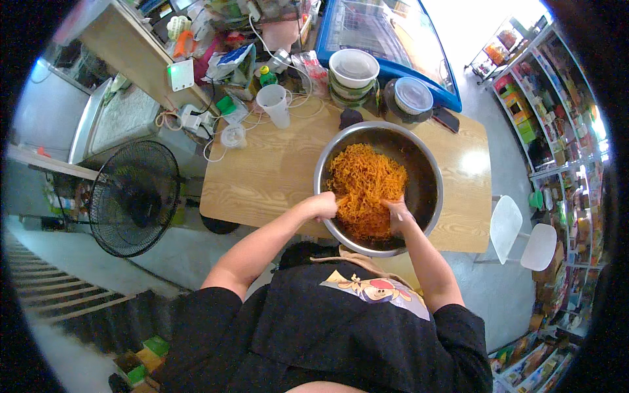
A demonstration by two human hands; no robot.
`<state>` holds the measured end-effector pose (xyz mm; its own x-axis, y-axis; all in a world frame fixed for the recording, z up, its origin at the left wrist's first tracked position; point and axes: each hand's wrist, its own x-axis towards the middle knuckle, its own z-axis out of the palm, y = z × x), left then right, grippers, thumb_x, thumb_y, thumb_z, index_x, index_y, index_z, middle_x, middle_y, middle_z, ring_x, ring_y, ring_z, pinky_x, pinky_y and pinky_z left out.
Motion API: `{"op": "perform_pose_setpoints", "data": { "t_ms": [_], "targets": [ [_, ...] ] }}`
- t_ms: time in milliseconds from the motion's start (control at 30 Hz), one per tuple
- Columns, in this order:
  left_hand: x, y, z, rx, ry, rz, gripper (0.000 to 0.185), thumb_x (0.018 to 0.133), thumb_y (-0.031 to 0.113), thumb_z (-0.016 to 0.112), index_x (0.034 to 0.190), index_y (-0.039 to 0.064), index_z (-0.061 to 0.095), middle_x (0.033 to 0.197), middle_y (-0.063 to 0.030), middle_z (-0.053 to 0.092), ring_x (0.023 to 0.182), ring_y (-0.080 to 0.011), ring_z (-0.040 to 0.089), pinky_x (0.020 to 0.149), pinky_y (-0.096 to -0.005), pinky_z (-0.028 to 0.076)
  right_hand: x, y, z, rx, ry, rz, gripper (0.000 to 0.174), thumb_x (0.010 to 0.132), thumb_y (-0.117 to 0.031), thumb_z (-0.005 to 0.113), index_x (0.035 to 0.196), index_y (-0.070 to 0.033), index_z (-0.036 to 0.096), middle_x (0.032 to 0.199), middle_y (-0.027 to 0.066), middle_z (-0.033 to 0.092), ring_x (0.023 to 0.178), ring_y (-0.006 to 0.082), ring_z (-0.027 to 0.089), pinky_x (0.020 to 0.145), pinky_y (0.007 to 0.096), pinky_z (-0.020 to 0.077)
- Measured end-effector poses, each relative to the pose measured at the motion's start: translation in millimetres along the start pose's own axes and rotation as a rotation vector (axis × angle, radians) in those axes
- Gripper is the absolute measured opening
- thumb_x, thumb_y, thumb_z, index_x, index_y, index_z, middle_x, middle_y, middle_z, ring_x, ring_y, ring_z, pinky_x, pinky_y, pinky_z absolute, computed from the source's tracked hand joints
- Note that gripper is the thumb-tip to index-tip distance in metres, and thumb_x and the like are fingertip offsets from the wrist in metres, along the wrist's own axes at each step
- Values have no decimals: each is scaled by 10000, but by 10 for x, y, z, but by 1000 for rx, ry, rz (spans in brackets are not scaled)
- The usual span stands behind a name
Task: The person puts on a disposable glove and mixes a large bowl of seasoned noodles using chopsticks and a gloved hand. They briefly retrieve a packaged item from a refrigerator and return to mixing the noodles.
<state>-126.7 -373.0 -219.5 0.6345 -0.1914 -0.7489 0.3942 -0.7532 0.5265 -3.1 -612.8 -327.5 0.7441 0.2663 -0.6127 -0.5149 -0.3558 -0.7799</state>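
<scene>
A wide stainless steel bowl [426, 147] stands at the front of the wooden table, partly overhanging its near edge. Inside it lies a tangled heap of orange shredded or noodle-like food [366, 172], piled towards the left and near side. My left hand [324, 205] is closed at the bowl's left rim, its thumb side reaching in against the strands. Against the right side of the heap, my right hand [400, 213] grasps some of the food from below; its fingertips are hidden under the strands. Whether that hand wears a thin clear glove is hard to tell.
Behind the bowl are stacked lidded tubs [354, 69], a blue-lidded container [414, 96] and a phone [446, 120]. A plastic cup [273, 105] and white cables stand further left on the table [260, 177]. A black fan [135, 199] is left; white chairs [506, 228] are right.
</scene>
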Motion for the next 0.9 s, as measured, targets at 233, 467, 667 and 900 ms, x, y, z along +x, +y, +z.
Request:
{"op": "perform_pose_setpoints", "data": {
  "t_ms": [233, 467, 667, 900],
  "targets": [
    [-463, 323, -165, -706, -42, -60, 229, 897, 175, 465, 800, -6, 569, 505, 20, 414, 358, -69, 333, 300, -244, 254, -881, -636, 143, 366, -252, -51, 531, 737, -13, 619, 1228, -99, 436, 1114, 81, 569, 988, 235, 568, 845, 395, 481],
    [-958, 459, -481, -784, -26, 57, 221, 923, 223, 472, 896, 30, 576, 528, 55, 379, 379, -33, 301, 296, -210, 228, -1054, -1535, -190, 292, -366, -128, 612, 714, -36, 585, 1291, -98, 389, 1174, 76, 540, 1035, 223, 545, 870, 350, 465],
    [-597, 176, -474, 175, 180, -126, 299, 828, 202, 459, 802, -45, 626, 666, -165, 613, 502, -244, 590, 441, -380, 477, -752, -1267, -401, -64, -121, 44, 824, 732, -259, 720, 1386, -119, 239, 1304, 107, 441, 1133, 294, 480, 911, 481, 401],
    [-38, 259, 225, -482, -239, -191, 204, 790, 60, 477, 643, -8, 601, 501, -71, 500, 359, -152, 413, 329, -309, 306, -672, 52, 589, 116, 106, 290, 534, 763, -231, 635, 1228, -118, 396, 1188, 95, 494, 1062, 269, 478, 888, 442, 401]
  ]
}}
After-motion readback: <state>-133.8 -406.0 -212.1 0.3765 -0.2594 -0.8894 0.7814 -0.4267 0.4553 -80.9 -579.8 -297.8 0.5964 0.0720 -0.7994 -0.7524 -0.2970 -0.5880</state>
